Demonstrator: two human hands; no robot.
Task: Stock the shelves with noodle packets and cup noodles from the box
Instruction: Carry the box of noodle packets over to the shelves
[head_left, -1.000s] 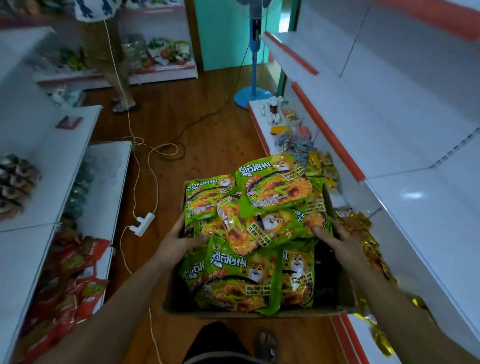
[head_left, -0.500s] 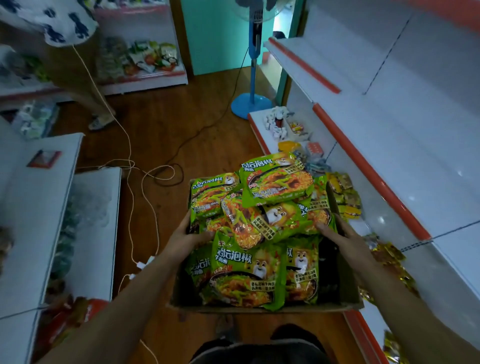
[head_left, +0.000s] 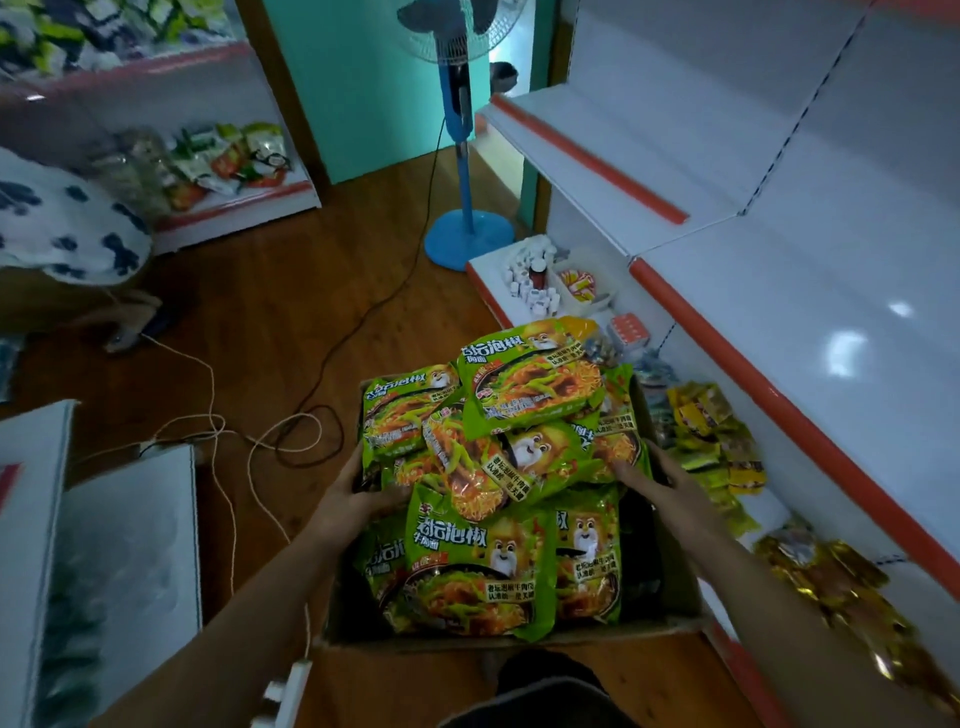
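Note:
A cardboard box (head_left: 519, 642) sits low in front of me, piled high with green noodle packets (head_left: 530, 384). My left hand (head_left: 348, 499) reaches in at the box's left side, its fingers tucked under the packets in the middle of the pile. From the right side, my right hand (head_left: 660, 483) comes in over the box wall with its fingers against the same packets. Both hands clasp the pile between them. No cup noodles are visible. The white shelf (head_left: 831, 312) with an orange edge runs along the right.
The bottom right shelf holds yellow packets (head_left: 711, 441), gold packets (head_left: 831, 587) and small bottles (head_left: 530, 280). A blue standing fan (head_left: 467, 234) stands ahead, with cables (head_left: 280, 441) and a power strip (head_left: 283, 691) on the wooden floor. White shelves (head_left: 130, 545) stand on the left, a person (head_left: 67, 228) beyond.
My hands keep the same hold on the pile. The view has moved forward and right along the aisle, and the person at the back left has shifted further left.

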